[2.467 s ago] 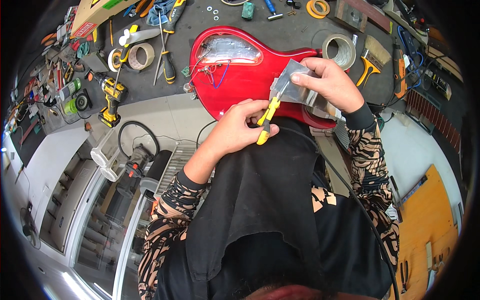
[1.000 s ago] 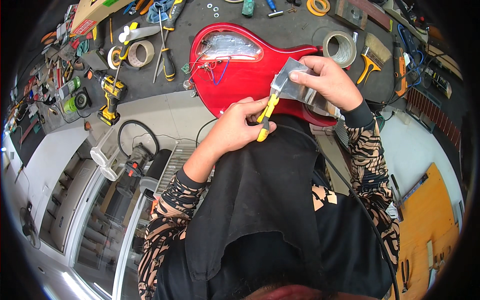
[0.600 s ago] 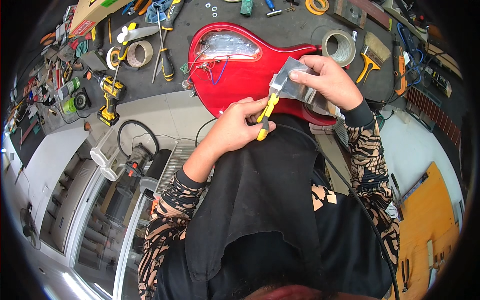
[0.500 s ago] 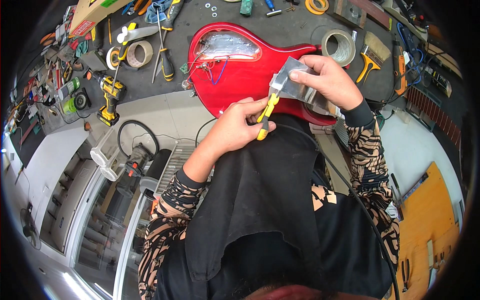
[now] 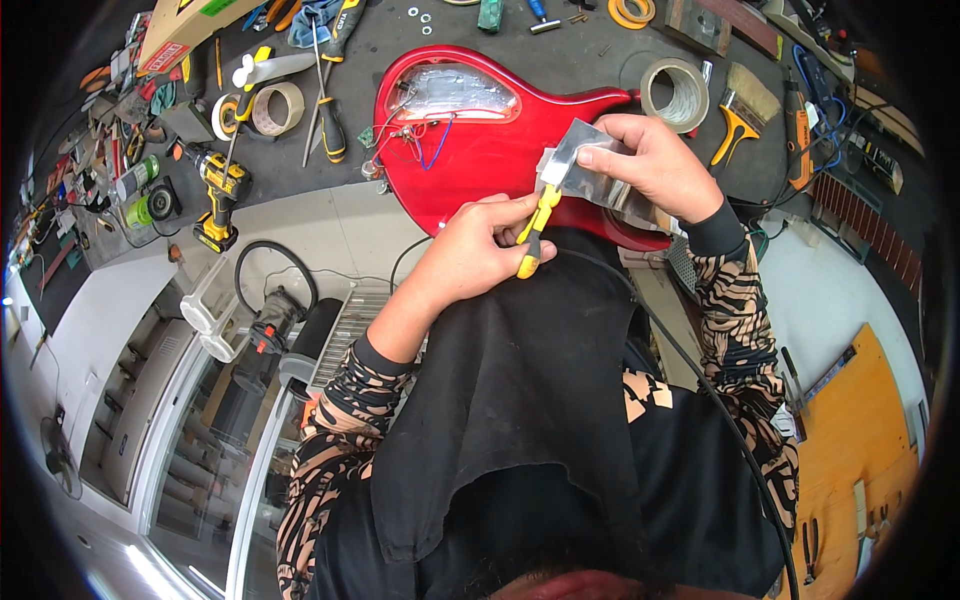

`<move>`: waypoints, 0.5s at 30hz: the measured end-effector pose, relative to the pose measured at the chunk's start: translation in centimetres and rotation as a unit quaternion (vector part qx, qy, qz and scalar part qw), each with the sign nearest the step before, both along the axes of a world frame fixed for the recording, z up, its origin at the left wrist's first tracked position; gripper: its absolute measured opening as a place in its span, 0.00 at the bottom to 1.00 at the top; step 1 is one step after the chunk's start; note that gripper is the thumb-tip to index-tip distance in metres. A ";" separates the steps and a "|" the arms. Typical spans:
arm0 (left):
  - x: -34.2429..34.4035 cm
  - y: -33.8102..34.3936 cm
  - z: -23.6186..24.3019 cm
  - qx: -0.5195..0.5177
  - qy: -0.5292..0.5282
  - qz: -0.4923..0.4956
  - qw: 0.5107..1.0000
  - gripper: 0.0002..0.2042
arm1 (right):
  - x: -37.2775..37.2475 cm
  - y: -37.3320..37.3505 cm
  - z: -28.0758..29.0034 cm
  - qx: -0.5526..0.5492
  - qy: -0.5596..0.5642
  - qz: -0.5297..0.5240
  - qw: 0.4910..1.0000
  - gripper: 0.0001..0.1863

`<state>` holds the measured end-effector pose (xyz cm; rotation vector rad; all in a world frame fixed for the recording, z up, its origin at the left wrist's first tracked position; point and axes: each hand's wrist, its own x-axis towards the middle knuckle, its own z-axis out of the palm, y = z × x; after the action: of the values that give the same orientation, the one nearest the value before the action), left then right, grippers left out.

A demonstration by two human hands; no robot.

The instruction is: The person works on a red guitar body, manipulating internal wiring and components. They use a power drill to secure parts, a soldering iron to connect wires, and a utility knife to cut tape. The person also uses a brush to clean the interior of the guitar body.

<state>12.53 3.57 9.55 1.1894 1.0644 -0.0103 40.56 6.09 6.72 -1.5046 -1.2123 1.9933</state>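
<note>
My left hand (image 5: 478,252) is closed around a yellow-and-grey handled hand tool (image 5: 542,214); its exact kind is hard to make out. The tool's tip meets the edge of a shiny silver foil sheet (image 5: 594,184). My right hand (image 5: 662,168) pinches that sheet between thumb and fingers. Both hands are over the near right part of a glossy red guitar body (image 5: 470,165). A foil-lined cavity (image 5: 455,90) shows in the body's far left part. Loose wires (image 5: 430,145), one of them blue, lie across the red surface below it.
Beyond the guitar, on the dark bench, are a roll of tape (image 5: 674,95), a yellow-handled brush (image 5: 742,112) and another tape roll (image 5: 278,108). A cordless drill (image 5: 217,190) stands at the bench's left edge. A black cable (image 5: 690,370) passes over my lap.
The foil sheet has tilted a little, and its left edge now catches bright light at the tool's tip. Both hands keep their grips with only slight movement.
</note>
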 end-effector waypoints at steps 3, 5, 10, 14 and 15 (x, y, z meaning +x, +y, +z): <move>0.1 0.1 -0.1 0.002 0.001 0.000 1.000 0.33 | 0.3 0.0 -0.4 0.007 -0.005 0.005 1.000 0.17; 0.2 0.1 -0.2 0.005 0.002 0.002 1.000 0.33 | 0.4 -0.1 -0.5 0.010 -0.009 0.007 1.000 0.17; 0.5 -0.1 -0.4 0.007 0.007 0.001 1.000 0.32 | 0.4 -0.1 -0.2 0.005 -0.008 -0.002 1.000 0.17; 0.7 0.1 -0.2 -0.001 -0.001 0.010 1.000 0.31 | 0.6 0.1 -0.1 0.006 -0.012 0.004 1.000 0.16; 0.7 0.2 -0.1 0.000 0.000 0.008 1.000 0.31 | 0.7 0.0 -0.1 0.005 -0.010 0.002 1.000 0.16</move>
<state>13.28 3.80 9.42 1.1807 1.0732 0.0029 41.21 6.11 6.61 -1.5210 -1.2328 1.9768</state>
